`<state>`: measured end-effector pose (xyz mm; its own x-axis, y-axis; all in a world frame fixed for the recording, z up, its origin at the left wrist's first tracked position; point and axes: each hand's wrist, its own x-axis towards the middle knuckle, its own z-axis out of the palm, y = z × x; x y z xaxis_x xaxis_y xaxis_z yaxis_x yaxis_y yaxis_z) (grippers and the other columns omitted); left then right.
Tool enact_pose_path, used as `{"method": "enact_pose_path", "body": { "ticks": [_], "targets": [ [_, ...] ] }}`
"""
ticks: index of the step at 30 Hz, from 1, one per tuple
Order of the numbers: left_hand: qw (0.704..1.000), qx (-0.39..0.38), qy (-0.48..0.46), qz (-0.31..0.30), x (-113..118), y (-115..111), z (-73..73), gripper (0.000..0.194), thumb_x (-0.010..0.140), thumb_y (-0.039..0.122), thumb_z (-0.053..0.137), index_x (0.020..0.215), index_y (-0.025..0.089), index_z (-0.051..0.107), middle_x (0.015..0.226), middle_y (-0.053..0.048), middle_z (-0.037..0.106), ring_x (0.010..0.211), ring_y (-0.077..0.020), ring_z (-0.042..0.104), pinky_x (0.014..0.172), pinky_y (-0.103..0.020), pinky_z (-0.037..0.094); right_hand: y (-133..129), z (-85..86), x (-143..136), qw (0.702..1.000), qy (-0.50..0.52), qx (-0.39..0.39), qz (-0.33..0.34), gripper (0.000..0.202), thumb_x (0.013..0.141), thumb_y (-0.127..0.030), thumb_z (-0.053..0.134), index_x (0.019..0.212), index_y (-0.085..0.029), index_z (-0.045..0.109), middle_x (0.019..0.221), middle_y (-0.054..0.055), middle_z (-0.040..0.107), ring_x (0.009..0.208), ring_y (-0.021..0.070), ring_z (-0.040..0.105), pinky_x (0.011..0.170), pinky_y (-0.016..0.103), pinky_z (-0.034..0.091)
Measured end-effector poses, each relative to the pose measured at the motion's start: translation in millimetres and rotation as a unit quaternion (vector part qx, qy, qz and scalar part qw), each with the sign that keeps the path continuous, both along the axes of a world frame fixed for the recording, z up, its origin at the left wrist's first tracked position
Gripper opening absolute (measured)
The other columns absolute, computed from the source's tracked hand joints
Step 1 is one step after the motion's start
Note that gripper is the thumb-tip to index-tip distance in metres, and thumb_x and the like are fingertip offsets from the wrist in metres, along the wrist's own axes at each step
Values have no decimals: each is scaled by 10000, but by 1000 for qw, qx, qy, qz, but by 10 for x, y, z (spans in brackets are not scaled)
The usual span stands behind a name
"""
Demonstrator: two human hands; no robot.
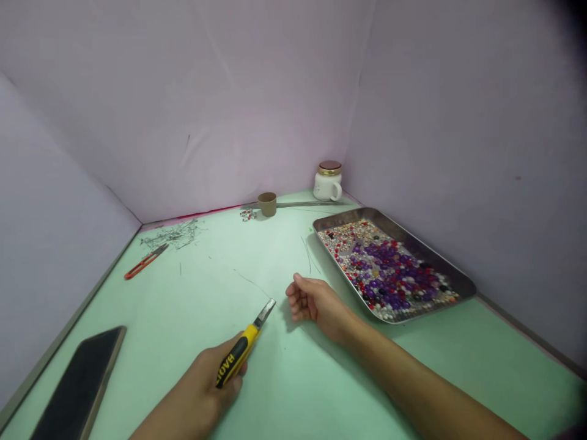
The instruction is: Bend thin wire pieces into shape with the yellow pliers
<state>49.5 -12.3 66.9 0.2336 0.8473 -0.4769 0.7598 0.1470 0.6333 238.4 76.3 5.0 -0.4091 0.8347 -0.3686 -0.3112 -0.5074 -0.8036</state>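
My left hand (206, 382) grips yellow and black pliers (245, 344), their metal jaws pointing up and right toward a thin wire (251, 282) lying on the pale green table (192, 305). Just right of the jaws, my right hand (314, 300) rests on the table with fingers curled; whether it pinches the wire's end is too small to tell. Beyond my right hand lies a metal tray (348, 215) filled with purple, red, white and black beads (389, 272).
A dark phone (80, 385) lies at the near left. Orange thread snips (145, 261) and a heap of wire offcuts (172, 234) sit at the far left. A brown cup (267, 203) and a white lidded mug (328, 181) stand near the back wall.
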Motion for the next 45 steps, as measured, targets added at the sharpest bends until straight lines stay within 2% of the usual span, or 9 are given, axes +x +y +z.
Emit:
{"method": "enact_pose_path", "body": {
  "ticks": [5,10,15,21,31,38,45],
  "targets": [
    [1000,6,-4,8,12,-9,6,98,712,138,398,759,177,475,721,16,502,703,-156,445,621,-219,350,-36,-33,-15,998,-4,6,56,312,824,-372,472,687,-107,564,572,7,519,432,72,497,353,178,442],
    [1000,2,-14,4,8,-4,12,99,709,131,393,751,177,471,709,21,485,696,-150,433,607,-213,340,-57,-44,-29,997,-13,19,72,323,785,-411,514,686,-108,563,561,1,518,423,63,488,369,173,438],
    [1000,9,-23,0,-5,7,-22,107,698,116,380,739,179,457,681,32,463,660,-137,414,596,-213,331,-84,-55,-31,992,-34,54,108,286,671,-393,644,663,-124,546,553,-17,515,426,59,468,347,160,398],
    [1000,3,-18,6,2,-2,-4,109,711,131,381,757,176,470,703,24,485,682,-146,434,605,-217,339,-109,-50,-47,990,-71,86,86,234,633,-330,664,648,-130,545,491,-45,489,380,39,408,305,140,294],
    [999,-11,-6,30,15,-21,44,124,698,185,431,786,184,518,741,0,537,733,-179,472,621,-224,358,-171,1,-98,992,-79,77,53,195,640,-305,645,695,-131,576,468,-71,438,356,27,347,288,147,213],
    [999,-8,-36,6,15,-21,16,96,686,141,408,739,174,482,664,36,443,645,-134,393,582,-220,321,-179,28,-112,993,-83,70,50,152,644,-273,623,654,-140,550,444,-74,424,341,27,324,279,148,185],
    [999,-16,-40,14,38,-16,22,132,694,126,394,767,165,496,639,52,406,606,-117,364,562,-220,300,-175,11,-110,992,-88,78,50,150,639,-268,623,660,-141,547,448,-73,429,342,29,329,275,145,197]
  ]
}}
